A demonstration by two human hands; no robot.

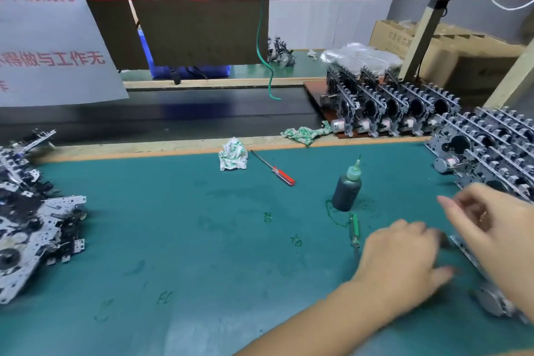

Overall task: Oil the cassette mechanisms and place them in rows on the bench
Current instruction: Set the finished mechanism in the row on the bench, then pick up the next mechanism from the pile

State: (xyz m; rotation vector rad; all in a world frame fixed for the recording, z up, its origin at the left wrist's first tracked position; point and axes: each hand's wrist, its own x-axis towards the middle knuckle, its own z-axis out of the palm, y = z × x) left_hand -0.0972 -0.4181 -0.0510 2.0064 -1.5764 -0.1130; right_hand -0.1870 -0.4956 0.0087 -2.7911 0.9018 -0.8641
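Observation:
One cassette mechanism (488,299) lies at the right front of the green mat, with its metal edge and round motor showing from under my right hand (500,228). That hand is blurred and curls over the mechanism, gripping it. My left hand (401,263) rests just left of it, fingers spread, tips by the mechanism's edge. A dark oil bottle (346,192) with a green needle cap stands upright behind my left hand. Finished mechanisms stand in rows (491,150) at the right. A loose pile of mechanisms (31,217) sits at the left edge.
A small green tool (354,230) lies in front of the bottle. A red-handled screwdriver (274,169) and a crumpled tissue (233,157) lie mid-mat, another tissue (306,133) at the back edge. More mechanisms fill a brown board (390,108). A dark conveyor (173,113) runs behind.

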